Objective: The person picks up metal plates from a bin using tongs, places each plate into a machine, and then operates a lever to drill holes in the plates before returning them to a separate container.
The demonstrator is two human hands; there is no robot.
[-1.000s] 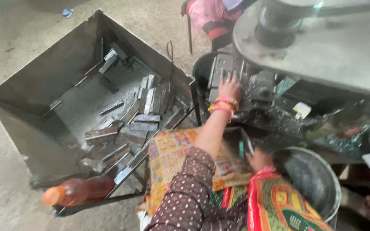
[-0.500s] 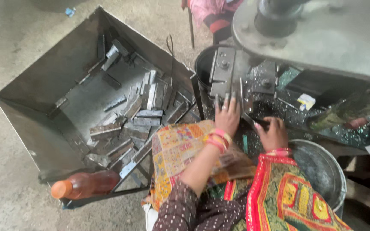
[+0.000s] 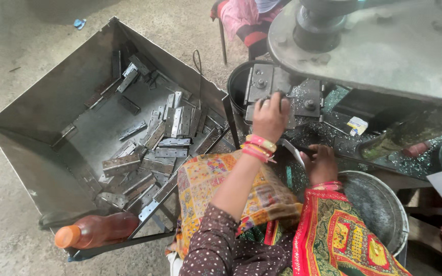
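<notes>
My left hand (image 3: 269,116), with bright bangles at the wrist, reaches forward onto the grey die block (image 3: 303,97) of a press. Its fingers are curled down over a flat metal plate (image 3: 287,121) lying there. My right hand (image 3: 322,163) is lower and nearer to me, by the press's front edge, closed around a thin light metal strip (image 3: 293,153) that points left. Shiny metal chips (image 3: 328,134) cover the press bed between the two hands.
A large open steel bin (image 3: 52,107) at left holds several flat hinge plates (image 3: 164,140). An orange-capped bottle of brown liquid (image 3: 98,230) lies on its near rim. A round metal tub (image 3: 379,209) stands at right. Another person's pink clothing (image 3: 241,18) shows at the top.
My left hand has moved forward from the patterned cloth on my lap onto the die block. My right hand has drawn back slightly toward me.
</notes>
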